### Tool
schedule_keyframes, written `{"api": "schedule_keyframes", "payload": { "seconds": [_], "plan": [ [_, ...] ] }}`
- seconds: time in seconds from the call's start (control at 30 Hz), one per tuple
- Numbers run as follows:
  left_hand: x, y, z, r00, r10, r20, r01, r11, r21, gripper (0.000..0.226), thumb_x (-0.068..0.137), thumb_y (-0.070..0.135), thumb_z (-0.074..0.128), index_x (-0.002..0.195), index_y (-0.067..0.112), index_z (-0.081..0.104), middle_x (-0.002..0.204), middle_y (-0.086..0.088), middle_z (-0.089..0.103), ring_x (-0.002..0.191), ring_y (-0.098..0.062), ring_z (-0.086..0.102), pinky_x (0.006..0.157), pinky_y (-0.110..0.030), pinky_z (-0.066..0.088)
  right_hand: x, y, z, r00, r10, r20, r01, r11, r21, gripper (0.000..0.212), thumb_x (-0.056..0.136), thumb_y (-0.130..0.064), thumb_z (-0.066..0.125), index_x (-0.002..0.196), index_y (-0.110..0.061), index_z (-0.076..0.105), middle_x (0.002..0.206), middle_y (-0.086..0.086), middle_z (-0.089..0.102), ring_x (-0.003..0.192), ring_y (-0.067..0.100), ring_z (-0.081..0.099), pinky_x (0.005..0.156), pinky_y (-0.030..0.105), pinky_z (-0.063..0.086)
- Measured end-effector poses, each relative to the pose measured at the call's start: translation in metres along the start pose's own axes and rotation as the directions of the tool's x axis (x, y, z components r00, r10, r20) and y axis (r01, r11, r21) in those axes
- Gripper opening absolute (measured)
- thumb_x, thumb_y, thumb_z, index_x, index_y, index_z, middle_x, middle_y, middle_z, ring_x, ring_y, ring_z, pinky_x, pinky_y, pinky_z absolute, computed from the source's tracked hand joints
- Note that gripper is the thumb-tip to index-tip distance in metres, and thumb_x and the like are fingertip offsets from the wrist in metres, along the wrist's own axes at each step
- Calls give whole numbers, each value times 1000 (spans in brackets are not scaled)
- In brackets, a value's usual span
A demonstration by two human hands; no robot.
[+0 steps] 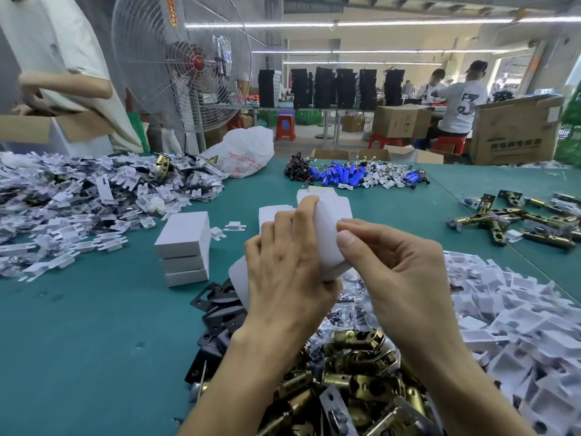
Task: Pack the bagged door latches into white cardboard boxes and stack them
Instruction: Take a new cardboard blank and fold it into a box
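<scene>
Both hands hold a white cardboard box (327,240) above the green table (94,325), at the middle of the view. My left hand (289,272) grips its left side, fingers curled over the top edge. My right hand (399,265) pinches a flap on its right side with thumb and forefinger. Whether a latch is inside the box is hidden. A stack of three closed white boxes (185,247) stands to the left. Brass door latches in clear bags (352,372) lie heaped below my hands.
Black strike plates (217,313) lie beside the latch heap. Flat white box blanks (518,325) are piled at right; bagged parts (78,199) at left. Loose brass latches (515,218) sit far right, blue batteries (345,176) at the back. A fan (182,61) and other people stand beyond.
</scene>
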State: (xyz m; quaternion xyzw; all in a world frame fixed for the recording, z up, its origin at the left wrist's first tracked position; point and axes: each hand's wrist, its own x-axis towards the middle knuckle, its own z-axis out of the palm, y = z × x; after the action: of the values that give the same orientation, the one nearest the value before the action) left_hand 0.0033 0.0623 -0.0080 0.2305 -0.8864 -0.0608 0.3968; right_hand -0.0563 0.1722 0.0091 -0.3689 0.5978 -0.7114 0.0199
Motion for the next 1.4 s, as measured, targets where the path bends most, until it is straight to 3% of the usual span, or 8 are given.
{"api": "schedule_keyframes", "payload": {
  "seconds": [0.47,0.73,0.83,0.93,1.0,1.1,1.27,1.4],
  "plan": [
    [0,-3,-2,998,-58,11,59,974,-219,50,79,38,71,116,46,38,105,10,41,97,-16,44,80,-36,34,-2,5,0,969,5,247,20,995,-99,33,88,-11,73,110,-36,71,101,1,75,92,10,73,81,33,60],
    [0,0,-2,984,111,139,-41,902,-430,106,71,30,89,145,53,16,147,9,29,135,-9,34,104,-24,36,6,2,-16,1000,2,0,-2,979,-202,40,78,-1,71,104,-31,66,84,1,75,69,18,71,61,43,61],
    [3,6,-7,999,-40,33,51,847,-528,72,75,47,81,134,38,41,132,8,44,117,2,46,89,-7,42,12,1,-30,996,-31,-83,18,987,-161,54,79,1,74,123,-27,59,95,-2,73,82,13,73,69,32,62],
    [13,4,-19,881,-353,315,448,407,-796,62,70,70,74,106,23,55,102,1,63,86,-9,65,73,-23,58,15,-3,-38,991,-118,-62,117,993,-28,63,79,9,71,131,-23,55,110,-2,69,101,12,70,79,23,59],
    [17,-2,-25,697,-207,687,700,-14,-714,79,64,78,61,112,16,60,102,-8,69,85,-23,68,73,-40,59,13,-4,-35,985,-159,71,158,987,13,65,77,15,67,131,-19,56,117,-2,66,111,13,66,84,23,58],
    [15,-5,-28,646,25,763,736,-287,-613,93,66,78,57,128,9,61,116,-16,69,101,-33,67,80,-49,58,8,0,-24,935,-136,327,172,981,-84,58,75,11,72,121,-22,62,118,-5,68,117,15,63,93,33,56],
    [17,-9,-24,630,-302,715,594,-406,-694,87,50,55,79,122,10,60,95,-9,67,91,-28,68,79,-55,60,10,4,-29,851,127,510,148,873,-465,50,81,-16,78,123,-38,62,110,-22,68,109,-7,60,95,12,44],
    [15,-12,-17,683,-418,600,556,-236,-797,81,48,44,83,122,37,53,103,5,71,101,-20,66,72,-56,60,9,8,-38,793,492,359,108,467,-877,29,87,-49,67,111,-33,67,97,-14,68,89,1,63,87,29,54]
  ]
}}
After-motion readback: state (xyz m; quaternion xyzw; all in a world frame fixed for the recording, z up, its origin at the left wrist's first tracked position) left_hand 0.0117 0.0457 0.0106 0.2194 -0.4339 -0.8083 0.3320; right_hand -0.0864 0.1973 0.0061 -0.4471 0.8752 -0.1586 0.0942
